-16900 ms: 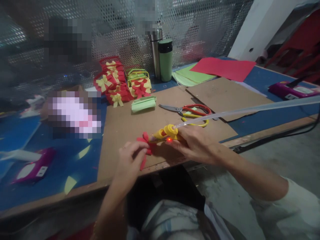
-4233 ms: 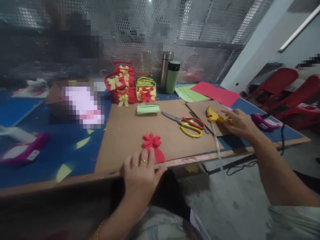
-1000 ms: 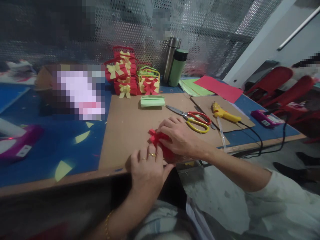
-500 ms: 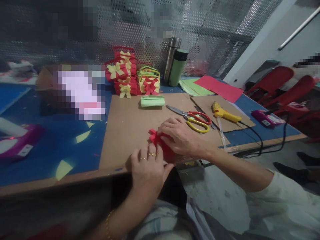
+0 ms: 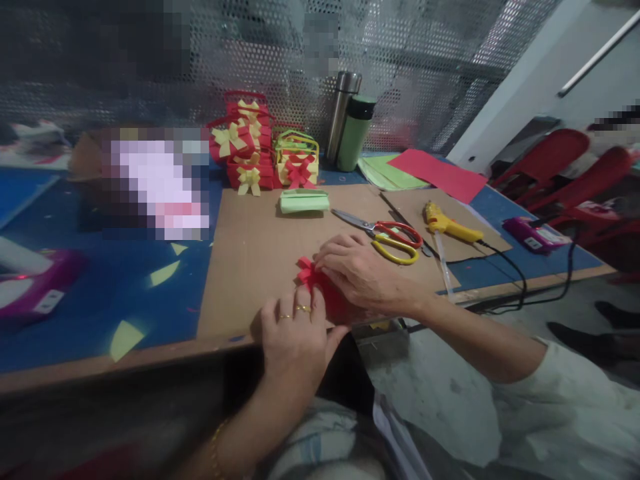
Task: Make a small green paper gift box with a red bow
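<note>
— While both hands sit on the red paper bow (image 5: 306,272), where is it?
— Just left of the scissors (image 5: 395,237), nearer the person, flat on the cardboard sheet (image 5: 250,247).
— Hands?
— Right hand (image 5: 361,275) curled over it, fingers pinching. Left hand (image 5: 295,333) flat, fingertips pressing its near side.
— Glue gun (image 5: 450,227)?
— Just right of the scissors, untouched.

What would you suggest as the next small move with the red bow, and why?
Probably lift the red bow off the cardboard mat to check that it holds: the left hand and right hand both press on it, and the glue gun lies apart.
</note>
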Demonstrator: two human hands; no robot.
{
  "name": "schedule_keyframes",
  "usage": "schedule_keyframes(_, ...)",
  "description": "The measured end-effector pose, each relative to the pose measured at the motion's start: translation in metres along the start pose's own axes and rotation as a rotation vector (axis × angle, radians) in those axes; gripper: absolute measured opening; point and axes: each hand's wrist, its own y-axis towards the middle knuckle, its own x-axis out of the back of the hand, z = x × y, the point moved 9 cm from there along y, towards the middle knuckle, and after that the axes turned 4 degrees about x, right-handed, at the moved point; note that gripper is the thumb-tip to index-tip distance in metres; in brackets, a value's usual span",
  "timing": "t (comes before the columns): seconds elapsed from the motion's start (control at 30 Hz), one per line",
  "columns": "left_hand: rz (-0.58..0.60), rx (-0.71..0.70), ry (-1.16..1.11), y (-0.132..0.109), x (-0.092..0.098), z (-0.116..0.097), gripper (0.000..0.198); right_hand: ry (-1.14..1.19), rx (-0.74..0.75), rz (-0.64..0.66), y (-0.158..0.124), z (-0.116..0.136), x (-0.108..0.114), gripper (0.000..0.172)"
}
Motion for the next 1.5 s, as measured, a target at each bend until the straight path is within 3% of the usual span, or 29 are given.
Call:
schedule_keyframes(0.8, -0.030, -0.001, 0.010, 0.000, 0.003, -0.001, 0.042, 0.037, -0.004, -0.056, -0.002, 0.002, -0.003, 0.025)
schedule_keyframes(1.13, 0.039, -0.063, 0.049, 0.002, 0.004, -0.003, 0.046, 0.047, -0.049, -0.033, -0.001, -0.003, -0.007, 0.028)
schedule_keyframes(1.5, 0.018, 0.009, 0.021, -0.001, -0.002, 0.000, 0.041, 0.045, -0.045, -0.025, 0.003, -0.004, -0.008, 0.027)
